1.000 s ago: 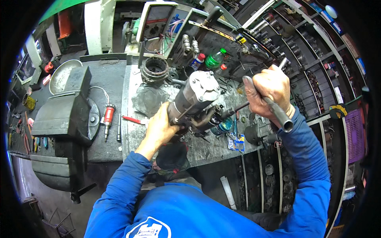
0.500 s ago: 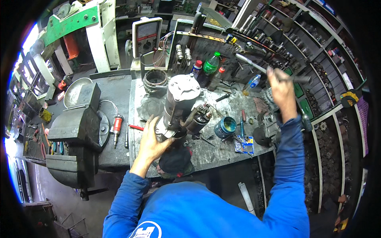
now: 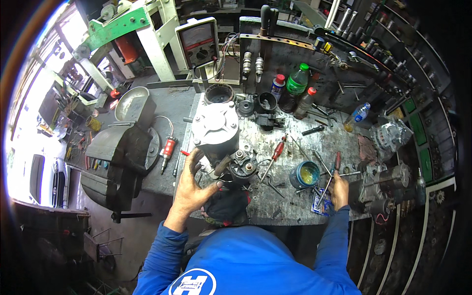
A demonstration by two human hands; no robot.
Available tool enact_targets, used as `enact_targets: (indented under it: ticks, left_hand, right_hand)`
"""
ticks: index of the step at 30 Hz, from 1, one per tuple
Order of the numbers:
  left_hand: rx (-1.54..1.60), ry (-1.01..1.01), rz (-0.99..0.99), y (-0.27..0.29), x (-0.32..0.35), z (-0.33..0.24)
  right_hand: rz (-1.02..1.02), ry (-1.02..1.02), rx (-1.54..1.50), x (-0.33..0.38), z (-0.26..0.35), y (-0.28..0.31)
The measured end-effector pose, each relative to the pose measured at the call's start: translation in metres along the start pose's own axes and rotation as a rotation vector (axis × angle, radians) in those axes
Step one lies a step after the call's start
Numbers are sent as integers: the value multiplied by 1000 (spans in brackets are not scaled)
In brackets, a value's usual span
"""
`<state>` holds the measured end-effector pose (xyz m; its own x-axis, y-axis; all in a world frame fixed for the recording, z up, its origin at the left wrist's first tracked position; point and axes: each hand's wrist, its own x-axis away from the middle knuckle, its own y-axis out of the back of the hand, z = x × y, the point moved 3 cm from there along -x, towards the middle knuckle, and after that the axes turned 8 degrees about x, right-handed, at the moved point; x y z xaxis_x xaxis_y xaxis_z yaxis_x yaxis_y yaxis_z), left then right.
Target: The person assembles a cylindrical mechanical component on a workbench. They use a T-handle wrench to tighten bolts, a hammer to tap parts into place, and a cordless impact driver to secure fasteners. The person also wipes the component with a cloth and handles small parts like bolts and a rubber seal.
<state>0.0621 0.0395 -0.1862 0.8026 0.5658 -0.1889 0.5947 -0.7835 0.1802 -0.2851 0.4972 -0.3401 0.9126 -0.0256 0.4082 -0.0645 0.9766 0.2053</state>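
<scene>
A starter motor [image 3: 215, 124] stands upright on the bench, its pale end cap facing up and its solenoid [image 3: 243, 164] on the right side. My left hand [image 3: 189, 189] is curved round its lower left side, with the thumb across the front. At the bench's right part, my right hand [image 3: 339, 191] is closed low over several thin tools beside a red-handled tool [image 3: 338, 161]. Which of them its fingers grip is hidden. Left of that hand sits an open blue tin [image 3: 304, 175] with yellowish grease. A red screwdriver [image 3: 279, 149] lies between the motor and tin.
A big vise [image 3: 118, 162] is at the left, with a red tool [image 3: 168, 147] beside it. Bottles [image 3: 297, 81] and a black cup [image 3: 267, 102] stand behind the motor. Another motor unit [image 3: 386, 182] lies at the right. A dark cloth [image 3: 226, 206] is at the front edge.
My right hand has come down from its raised place at the right, where it held a long metal bar, to the bench tools. The view has shifted; my left hand stays at the motor.
</scene>
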Motion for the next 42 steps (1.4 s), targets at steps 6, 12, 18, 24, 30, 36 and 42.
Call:
enact_targets:
  ticks: [6, 12, 18, 24, 30, 36, 42]
  left_hand:
    - [162, 62, -99, 0, 4, -2]
    - [633, -25, 70, 15, -46, -7]
    - [341, 106, 282, 10, -90, 7]
    - [381, -112, 360, 0, -112, -2]
    - [363, -345, 371, -8, -121, -21]
    - [648, -281, 321, 21, -142, -86]
    - [1121, 76, 189, 65, -98, -55]
  right_hand:
    - [-373, 758, 724, 78, 98, -26]
    - [525, 1226, 503, 207, 168, -169]
    - [513, 1165, 289, 256, 148, -258]
    - [446, 1088, 332, 259, 147, -266]
    - [295, 1233, 363, 276, 160, -274]
    - [418, 1072, 326, 324, 253, -272]
    - [751, 880, 262, 359, 275, -323]
